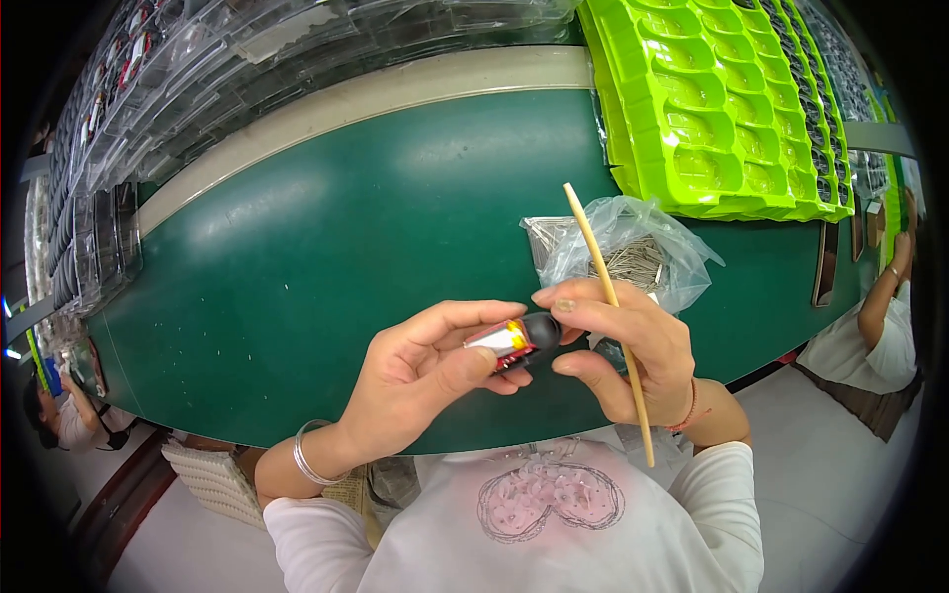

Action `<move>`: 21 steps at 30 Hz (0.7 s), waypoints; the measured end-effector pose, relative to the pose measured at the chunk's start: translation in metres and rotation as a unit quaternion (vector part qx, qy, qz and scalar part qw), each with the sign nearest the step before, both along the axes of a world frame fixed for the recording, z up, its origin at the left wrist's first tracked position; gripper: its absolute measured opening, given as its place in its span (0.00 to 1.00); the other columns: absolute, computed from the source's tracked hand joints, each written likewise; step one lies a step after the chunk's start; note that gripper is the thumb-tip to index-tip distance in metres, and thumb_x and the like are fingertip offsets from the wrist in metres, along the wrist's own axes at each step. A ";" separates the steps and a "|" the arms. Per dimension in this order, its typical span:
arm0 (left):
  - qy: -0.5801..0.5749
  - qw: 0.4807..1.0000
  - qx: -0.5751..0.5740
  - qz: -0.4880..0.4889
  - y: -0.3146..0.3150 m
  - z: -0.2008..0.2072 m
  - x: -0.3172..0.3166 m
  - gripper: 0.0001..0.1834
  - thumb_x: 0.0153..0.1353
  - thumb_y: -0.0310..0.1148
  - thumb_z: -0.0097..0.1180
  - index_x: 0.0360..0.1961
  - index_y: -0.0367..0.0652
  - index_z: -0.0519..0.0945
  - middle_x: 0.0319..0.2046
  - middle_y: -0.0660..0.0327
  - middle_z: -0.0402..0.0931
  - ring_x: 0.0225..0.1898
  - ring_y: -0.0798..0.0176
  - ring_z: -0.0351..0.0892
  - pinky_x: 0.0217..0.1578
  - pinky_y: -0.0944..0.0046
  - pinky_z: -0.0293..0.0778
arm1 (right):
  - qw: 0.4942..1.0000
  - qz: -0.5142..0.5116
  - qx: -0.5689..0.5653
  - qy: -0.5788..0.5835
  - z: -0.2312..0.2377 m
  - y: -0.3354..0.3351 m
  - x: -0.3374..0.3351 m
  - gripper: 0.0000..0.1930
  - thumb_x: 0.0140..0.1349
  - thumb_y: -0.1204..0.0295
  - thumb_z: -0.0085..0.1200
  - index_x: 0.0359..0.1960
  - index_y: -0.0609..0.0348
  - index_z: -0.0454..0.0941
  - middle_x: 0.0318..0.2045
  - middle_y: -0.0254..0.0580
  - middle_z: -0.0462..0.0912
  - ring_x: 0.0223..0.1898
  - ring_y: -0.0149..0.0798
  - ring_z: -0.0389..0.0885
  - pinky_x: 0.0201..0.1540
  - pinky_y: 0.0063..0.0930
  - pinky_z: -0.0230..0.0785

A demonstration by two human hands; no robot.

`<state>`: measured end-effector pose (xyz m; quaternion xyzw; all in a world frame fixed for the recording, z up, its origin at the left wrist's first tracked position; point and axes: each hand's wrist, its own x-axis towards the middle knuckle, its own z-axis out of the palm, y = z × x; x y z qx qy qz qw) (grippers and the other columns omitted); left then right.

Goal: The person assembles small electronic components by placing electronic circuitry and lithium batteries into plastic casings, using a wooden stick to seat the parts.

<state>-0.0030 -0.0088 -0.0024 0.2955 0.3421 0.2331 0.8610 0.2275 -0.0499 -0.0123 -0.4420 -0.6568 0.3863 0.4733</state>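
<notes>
My left hand [395,381] is closed round a small piece with a rounded black end [541,331]; its side is white, red and yellow. My right hand [643,346] carries a slim wooden stick [591,237] slanting across its fingers and palm. The right fingertips are at the black end of the piece; whether they pinch anything tiny there cannot be made out. Just beyond the right hand, an open clear plastic bag [692,259] holds many thin metal pins [636,265]. Part of a flat metal tray [542,237] shows beside the bag.
Bright green moulded trays [692,109] are stacked at the far right of the green table [297,257]. Stacked clear trays [257,69] line the far left. A dark flat rectangular object [826,262] lies near the right edge. Other people [870,326] sit at both sides.
</notes>
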 end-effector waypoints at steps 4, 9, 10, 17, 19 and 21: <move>0.043 0.998 0.050 -0.026 -0.004 0.000 -0.004 0.17 0.65 0.24 0.61 0.52 0.29 0.74 0.53 0.48 0.75 0.47 0.61 0.83 0.48 0.64 0.82 | 0.998 0.042 0.034 -0.038 -0.001 0.000 -0.004 0.26 0.48 0.78 0.71 0.52 0.67 0.79 0.43 0.52 0.82 0.38 0.46 0.84 0.38 0.30 0.79; 0.041 0.967 0.250 0.021 -0.006 -0.002 -0.001 0.22 0.55 0.20 0.69 0.51 0.31 0.75 0.49 0.50 0.78 0.46 0.61 0.83 0.49 0.64 0.83 | 0.997 0.067 0.028 -0.033 -0.002 -0.004 -0.005 0.27 0.48 0.77 0.73 0.52 0.66 0.78 0.40 0.51 0.82 0.36 0.40 0.82 0.38 0.26 0.75; 0.047 0.951 0.303 0.040 -0.006 0.000 0.003 0.24 0.53 0.19 0.71 0.51 0.31 0.76 0.47 0.50 0.79 0.45 0.61 0.84 0.50 0.64 0.83 | 0.999 0.046 0.020 -0.016 -0.002 -0.004 -0.006 0.26 0.48 0.78 0.73 0.51 0.66 0.78 0.40 0.50 0.82 0.34 0.40 0.81 0.36 0.27 0.76; 0.103 0.915 0.379 0.096 -0.016 0.000 0.007 0.27 0.47 0.19 0.75 0.50 0.32 0.78 0.44 0.51 0.81 0.43 0.61 0.85 0.46 0.65 0.84 | 0.999 0.034 0.003 0.016 -0.007 -0.012 -0.009 0.23 0.51 0.76 0.72 0.47 0.64 0.75 0.39 0.51 0.83 0.36 0.38 0.81 0.38 0.26 0.73; 0.122 0.899 0.411 0.089 -0.016 0.001 0.006 0.27 0.45 0.20 0.76 0.48 0.33 0.80 0.41 0.52 0.82 0.40 0.62 0.85 0.42 0.66 0.85 | 0.999 0.043 -0.006 0.020 -0.008 -0.013 -0.009 0.23 0.52 0.76 0.72 0.48 0.64 0.74 0.39 0.52 0.82 0.36 0.38 0.81 0.38 0.27 0.74; 0.135 0.893 0.422 0.084 -0.017 0.000 0.004 0.26 0.45 0.21 0.76 0.48 0.33 0.80 0.40 0.52 0.82 0.40 0.62 0.85 0.40 0.66 0.85 | 0.997 0.061 -0.017 0.034 -0.010 -0.014 -0.010 0.23 0.53 0.77 0.71 0.48 0.64 0.73 0.39 0.53 0.82 0.37 0.38 0.81 0.38 0.27 0.75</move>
